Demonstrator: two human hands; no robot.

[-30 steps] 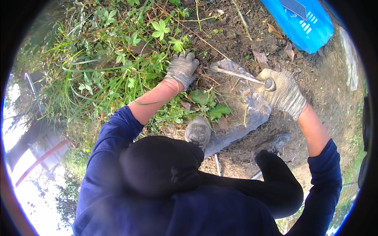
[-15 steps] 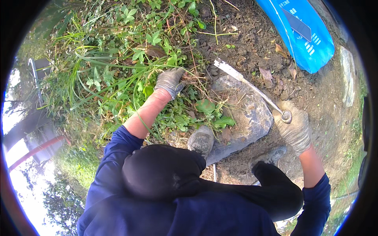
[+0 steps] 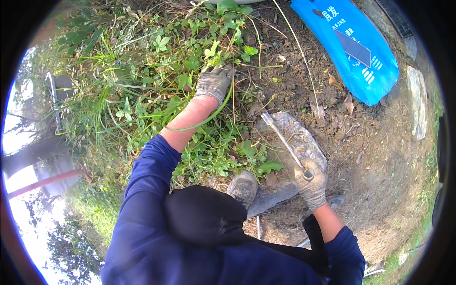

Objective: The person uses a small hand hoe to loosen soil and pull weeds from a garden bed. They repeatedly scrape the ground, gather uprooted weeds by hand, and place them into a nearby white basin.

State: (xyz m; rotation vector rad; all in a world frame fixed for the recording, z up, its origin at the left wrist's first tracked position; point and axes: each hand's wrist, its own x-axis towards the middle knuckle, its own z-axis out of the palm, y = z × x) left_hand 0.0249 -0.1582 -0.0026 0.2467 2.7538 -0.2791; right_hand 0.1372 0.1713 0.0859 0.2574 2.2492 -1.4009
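Observation:
My left hand [image 3: 214, 84], in a grey-white work glove, is closed in the green weeds [image 3: 190, 66], with leaves partly hiding its fingertips. A long grass blade bends across my left forearm. My right hand [image 3: 311, 186], gloved too, grips a slim metal hand tool [image 3: 288, 144] by its handle. The hollow round end of the handle shows at the top of my fist. The tool's narrow blade points away and to the left, above a flat grey stone [image 3: 306, 142] beside the weeds.
A blue plastic bag [image 3: 380, 78] lies on the brown soil [image 3: 289, 85] at the far right, with a dark flat rectangle [image 3: 354, 49] on it. My shoe [image 3: 243, 187] is close to the stone's near left edge. A pale slab [image 3: 417, 102] lies farther right.
My left hand has moved farther away and to the right through the weeds. My right hand has come left and nearer with the metal tool, whose blade is now over the stone.

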